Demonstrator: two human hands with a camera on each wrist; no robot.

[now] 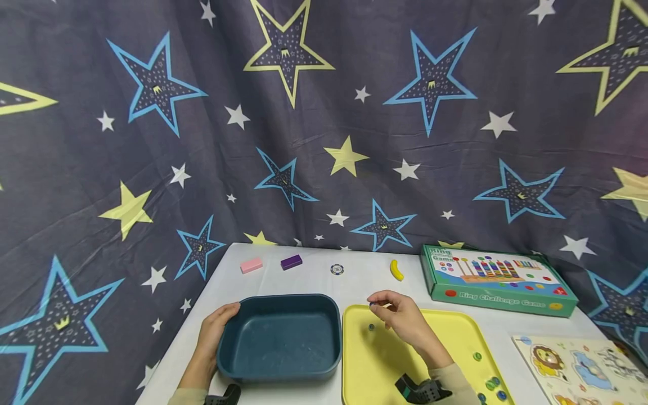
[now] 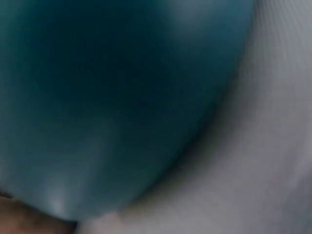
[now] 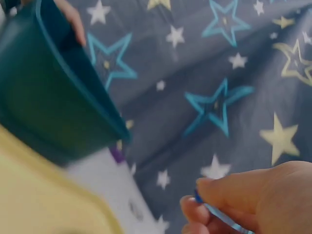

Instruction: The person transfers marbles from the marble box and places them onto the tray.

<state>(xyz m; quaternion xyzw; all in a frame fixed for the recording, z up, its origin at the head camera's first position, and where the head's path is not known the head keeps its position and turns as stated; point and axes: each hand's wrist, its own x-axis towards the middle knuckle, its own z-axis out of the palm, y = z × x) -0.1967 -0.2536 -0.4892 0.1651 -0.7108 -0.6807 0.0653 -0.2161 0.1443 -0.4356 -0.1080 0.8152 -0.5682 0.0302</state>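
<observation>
My left hand [image 1: 215, 329] holds the left side of a dark teal plastic bin [image 1: 278, 378], fingertips at its rim. The bin's wall [image 2: 107, 122] fills much of the blurred left wrist view. My right hand [image 1: 400, 318] is above a yellow tray [image 1: 364, 365], pinching a small dark blue marble [image 3: 198, 196] between thumb and fingertips; the fingers hide most of it. Below that hand, one dark green marble [image 1: 372, 327] lies on the tray. Several green and blue marbles [image 1: 491, 385] are gathered toward the tray's right edge.
Behind the bin lie a pink block [image 1: 251, 265], a purple block [image 1: 291, 262], a poker chip [image 1: 337, 269] and a toy banana [image 1: 397, 270]. At the right are a green game box [image 1: 498, 281] and an animal puzzle board [image 1: 577, 365]. A star-patterned curtain [image 1: 324, 124] hangs behind the table.
</observation>
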